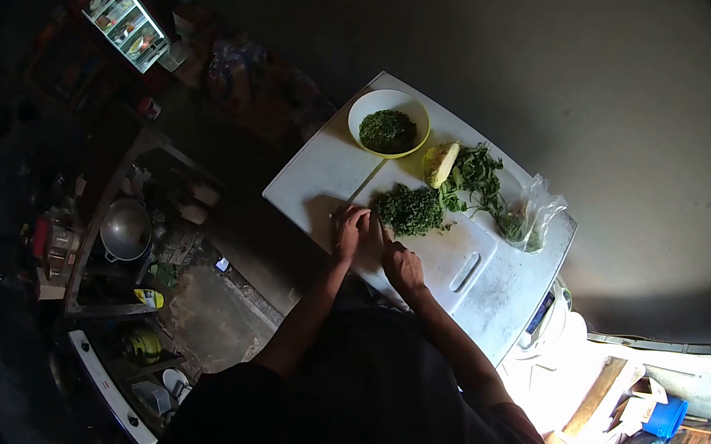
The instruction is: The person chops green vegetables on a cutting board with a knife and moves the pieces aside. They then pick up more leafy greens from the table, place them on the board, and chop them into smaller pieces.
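My right hand (404, 268) is closed around the handle of a knife (378, 227), whose blade points away from me along the left side of a heap of chopped green leaves (411, 210). My left hand (349, 230) is beside the blade with its fingers curled together; what they pinch, if anything, is too small to see. Beneath the heap lies a white cutting board (449, 256) with a slot handle at its right end. Uncut leafy greens (475, 173) and a pale yellow-green vegetable (440, 164) sit just beyond the chopped heap.
A yellow bowl with a white inside (417, 114) holds chopped greens at the white table's (305, 163) far side. A clear plastic bag (540, 211) with greens lies at the right. Shelves with a metal pot (125, 229) stand left, and a lit display case (127, 24) farther back.
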Action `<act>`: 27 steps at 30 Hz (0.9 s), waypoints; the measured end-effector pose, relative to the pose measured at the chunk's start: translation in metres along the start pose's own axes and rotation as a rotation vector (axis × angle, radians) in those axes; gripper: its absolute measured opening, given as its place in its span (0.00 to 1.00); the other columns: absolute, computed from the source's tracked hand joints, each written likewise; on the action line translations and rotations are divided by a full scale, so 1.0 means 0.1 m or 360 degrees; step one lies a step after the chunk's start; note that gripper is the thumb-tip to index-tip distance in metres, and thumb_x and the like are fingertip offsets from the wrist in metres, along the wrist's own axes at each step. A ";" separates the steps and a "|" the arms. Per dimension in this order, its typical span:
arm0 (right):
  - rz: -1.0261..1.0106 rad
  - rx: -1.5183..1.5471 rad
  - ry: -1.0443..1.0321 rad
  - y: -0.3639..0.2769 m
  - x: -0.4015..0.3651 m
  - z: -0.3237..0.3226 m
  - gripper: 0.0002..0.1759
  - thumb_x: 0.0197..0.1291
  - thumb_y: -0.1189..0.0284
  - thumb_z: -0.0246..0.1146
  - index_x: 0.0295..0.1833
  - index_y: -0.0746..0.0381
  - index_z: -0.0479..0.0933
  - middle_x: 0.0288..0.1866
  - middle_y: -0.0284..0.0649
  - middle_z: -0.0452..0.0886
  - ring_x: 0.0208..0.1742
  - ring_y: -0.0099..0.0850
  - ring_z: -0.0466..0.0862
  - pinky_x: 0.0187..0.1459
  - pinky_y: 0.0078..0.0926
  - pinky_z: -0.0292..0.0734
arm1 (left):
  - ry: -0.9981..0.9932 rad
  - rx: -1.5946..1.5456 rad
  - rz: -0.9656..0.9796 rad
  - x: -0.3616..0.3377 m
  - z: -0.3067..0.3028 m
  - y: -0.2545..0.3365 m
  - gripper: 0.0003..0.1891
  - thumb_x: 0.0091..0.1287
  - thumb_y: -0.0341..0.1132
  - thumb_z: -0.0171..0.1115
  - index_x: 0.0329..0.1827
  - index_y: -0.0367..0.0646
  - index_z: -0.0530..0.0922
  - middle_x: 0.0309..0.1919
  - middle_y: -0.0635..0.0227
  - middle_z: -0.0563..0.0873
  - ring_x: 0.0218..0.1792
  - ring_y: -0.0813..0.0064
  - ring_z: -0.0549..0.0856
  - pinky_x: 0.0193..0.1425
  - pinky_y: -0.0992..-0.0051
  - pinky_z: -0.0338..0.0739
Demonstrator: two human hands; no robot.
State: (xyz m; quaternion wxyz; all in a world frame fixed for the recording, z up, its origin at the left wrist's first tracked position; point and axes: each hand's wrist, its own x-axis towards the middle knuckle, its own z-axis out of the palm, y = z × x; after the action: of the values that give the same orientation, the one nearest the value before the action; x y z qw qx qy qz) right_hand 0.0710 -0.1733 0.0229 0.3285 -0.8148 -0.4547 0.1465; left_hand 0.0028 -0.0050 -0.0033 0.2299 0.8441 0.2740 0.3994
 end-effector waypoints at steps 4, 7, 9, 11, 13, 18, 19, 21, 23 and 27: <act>-0.0172 -0.0143 0.0020 -0.16 -0.04 -0.19 0.32 0.63 0.73 0.56 0.74 0.57 0.66 0.34 0.53 0.82 0.32 0.52 0.83 0.34 0.50 0.78 | -0.0054 -0.0039 -0.0025 0.02 -0.04 0.05 0.05 0.63 0.32 0.63 0.39 0.49 0.85 0.37 0.66 0.86 0.43 0.58 0.83 0.50 0.61 0.75; -0.0174 -0.0112 0.0001 -0.24 -0.05 -0.24 0.31 0.63 0.72 0.57 0.74 0.58 0.66 0.32 0.52 0.82 0.31 0.52 0.83 0.33 0.50 0.78 | -0.0092 -0.0016 -0.0069 0.04 -0.09 0.12 0.05 0.64 0.33 0.62 0.39 0.48 0.85 0.38 0.66 0.86 0.44 0.58 0.83 0.51 0.60 0.75; -0.0177 -0.0085 -0.0016 -0.26 -0.05 -0.25 0.31 0.63 0.72 0.57 0.73 0.58 0.66 0.31 0.52 0.82 0.31 0.52 0.83 0.33 0.50 0.78 | -0.0095 0.0006 -0.0080 0.06 -0.11 0.14 0.05 0.64 0.33 0.62 0.38 0.47 0.85 0.38 0.65 0.86 0.44 0.58 0.83 0.51 0.59 0.75; -0.0198 -0.0135 0.0024 -0.26 -0.06 -0.23 0.30 0.63 0.72 0.58 0.73 0.58 0.68 0.31 0.52 0.83 0.30 0.52 0.83 0.33 0.50 0.78 | -0.0098 0.0026 -0.0033 0.08 -0.14 0.16 0.07 0.65 0.35 0.61 0.39 0.45 0.85 0.39 0.63 0.87 0.43 0.56 0.85 0.50 0.62 0.76; -0.0206 -0.0156 0.0018 -0.22 -0.06 -0.19 0.31 0.63 0.72 0.58 0.73 0.59 0.67 0.31 0.51 0.82 0.30 0.51 0.83 0.32 0.50 0.78 | -0.0094 0.0008 -0.0028 0.10 -0.15 0.17 0.07 0.65 0.35 0.61 0.39 0.45 0.85 0.39 0.62 0.86 0.42 0.56 0.85 0.50 0.62 0.76; -0.0182 -0.0145 -0.0019 -0.23 -0.10 -0.13 0.28 0.64 0.73 0.55 0.71 0.58 0.69 0.35 0.50 0.82 0.30 0.51 0.83 0.33 0.50 0.78 | -0.0071 -0.0077 -0.0028 0.06 -0.07 0.08 0.07 0.65 0.35 0.61 0.39 0.45 0.85 0.37 0.62 0.86 0.40 0.56 0.85 0.47 0.62 0.78; -0.0179 -0.0179 -0.0047 -0.25 -0.10 -0.12 0.27 0.64 0.73 0.54 0.70 0.59 0.69 0.37 0.51 0.81 0.31 0.52 0.83 0.34 0.50 0.79 | -0.0044 -0.0091 0.0000 0.06 -0.05 0.04 0.07 0.65 0.35 0.62 0.39 0.45 0.85 0.36 0.62 0.86 0.39 0.55 0.85 0.46 0.62 0.79; -0.0171 -0.0213 -0.0075 -0.20 -0.10 -0.05 0.27 0.64 0.72 0.53 0.70 0.61 0.69 0.38 0.53 0.81 0.32 0.52 0.83 0.35 0.50 0.79 | -0.0023 -0.0108 0.0027 0.03 -0.01 0.00 0.06 0.65 0.36 0.62 0.39 0.45 0.85 0.36 0.61 0.86 0.38 0.55 0.85 0.44 0.62 0.79; -0.0286 -0.0212 -0.0088 -0.02 -0.05 0.12 0.28 0.64 0.72 0.53 0.70 0.64 0.68 0.40 0.54 0.80 0.34 0.52 0.84 0.37 0.50 0.79 | 0.0020 -0.0074 0.0040 0.03 0.01 -0.01 0.06 0.64 0.36 0.62 0.38 0.45 0.84 0.35 0.61 0.86 0.37 0.54 0.85 0.42 0.62 0.79; -0.0170 -0.0201 -0.0140 -0.15 0.03 0.01 0.29 0.64 0.71 0.53 0.71 0.64 0.66 0.39 0.54 0.80 0.35 0.52 0.84 0.38 0.49 0.80 | -0.0047 -0.0055 0.0026 0.06 -0.05 0.06 0.06 0.64 0.35 0.62 0.39 0.45 0.84 0.34 0.60 0.86 0.39 0.55 0.86 0.45 0.62 0.79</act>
State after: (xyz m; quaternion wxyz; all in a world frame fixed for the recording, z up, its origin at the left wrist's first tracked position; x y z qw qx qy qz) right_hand 0.0621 -0.1651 0.0323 0.2634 -0.8013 -0.5197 0.1354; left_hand 0.0033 -0.0041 0.0067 0.2453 0.8480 0.2568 0.3934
